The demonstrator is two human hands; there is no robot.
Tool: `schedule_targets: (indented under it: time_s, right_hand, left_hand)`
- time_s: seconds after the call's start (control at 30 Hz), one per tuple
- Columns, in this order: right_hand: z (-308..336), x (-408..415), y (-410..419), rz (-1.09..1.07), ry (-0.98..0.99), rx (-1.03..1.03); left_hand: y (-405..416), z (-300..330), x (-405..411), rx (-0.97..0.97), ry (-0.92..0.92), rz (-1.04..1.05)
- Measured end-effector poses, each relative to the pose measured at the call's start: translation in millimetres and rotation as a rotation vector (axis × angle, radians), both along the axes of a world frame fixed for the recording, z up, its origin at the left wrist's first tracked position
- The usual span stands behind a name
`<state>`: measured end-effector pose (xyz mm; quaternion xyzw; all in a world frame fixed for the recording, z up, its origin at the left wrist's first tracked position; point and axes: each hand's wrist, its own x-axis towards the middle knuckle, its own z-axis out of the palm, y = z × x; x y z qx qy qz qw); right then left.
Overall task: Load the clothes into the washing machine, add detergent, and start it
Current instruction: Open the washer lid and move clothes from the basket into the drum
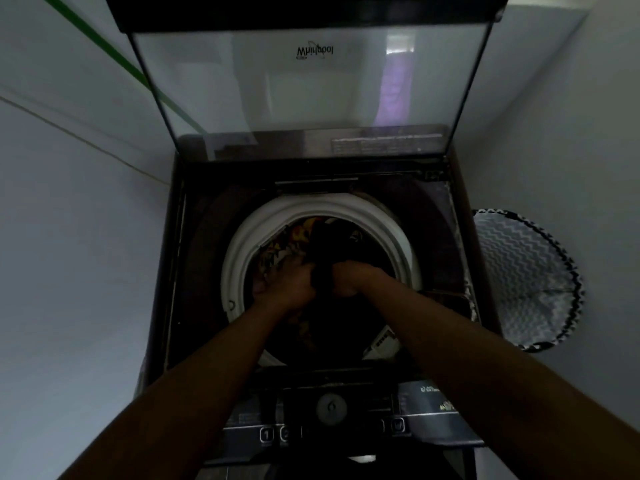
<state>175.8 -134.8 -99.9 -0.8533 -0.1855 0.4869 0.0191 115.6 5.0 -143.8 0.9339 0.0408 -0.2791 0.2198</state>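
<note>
Now both hands grip a dark garment (323, 268) over the drum.
Left hand (287, 284) and right hand (353, 275) clench it together inside the white drum rim (242, 244), lid (311, 81) raised upright.

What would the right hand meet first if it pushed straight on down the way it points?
Most likely the pile of clothes in the drum: the right hand grips a dark garment just above it. Depth is unclear in this dim view.
</note>
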Motion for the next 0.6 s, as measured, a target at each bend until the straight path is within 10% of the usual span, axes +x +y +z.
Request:
schedule_targets:
  time_s: [0.23,0.6]
  right_hand:
    - [20.1,0.2,-12.9,-0.008,-0.047,0.144]
    - [67.7,20.5,-118.8,-0.614,-0.722,0.722]
  left_hand:
    - [-15.2,35.2,2.5,-0.163,-0.118,0.175]
    - [-108.4,87.0,31.9,-0.294,-0.455,0.231]
